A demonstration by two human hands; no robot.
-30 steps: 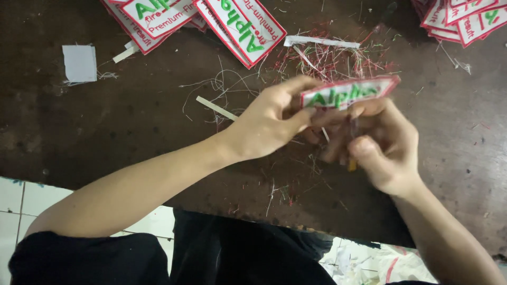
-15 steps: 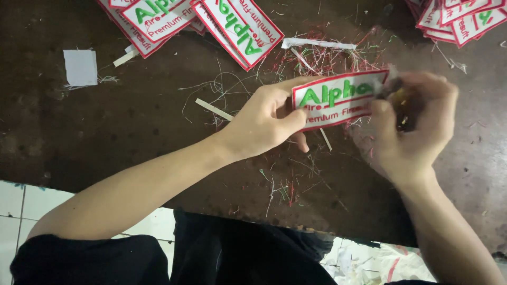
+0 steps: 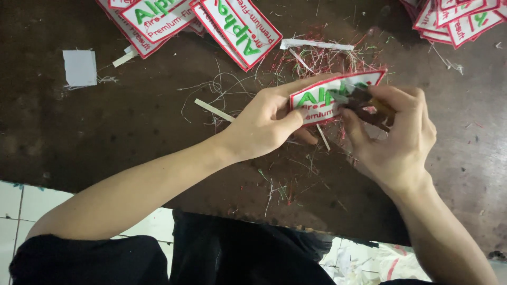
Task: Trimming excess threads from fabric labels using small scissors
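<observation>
Left hand (image 3: 264, 124) pinches the white patch (image 3: 322, 97) by its left end at centre frame, above the thread scraps (image 3: 296, 179). Right hand (image 3: 391, 137) closes around what looks like small snips (image 3: 364, 103), blades hard to read. Best to keep the patch taut and cut close to the red border.

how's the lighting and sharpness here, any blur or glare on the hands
Head view: dim, uneven light; the dark table swallows detail, with no glare. The left hand and embroidered patch look fairly sharp. The right hand is slightly soft, and its small tool is hard to make out.
</observation>
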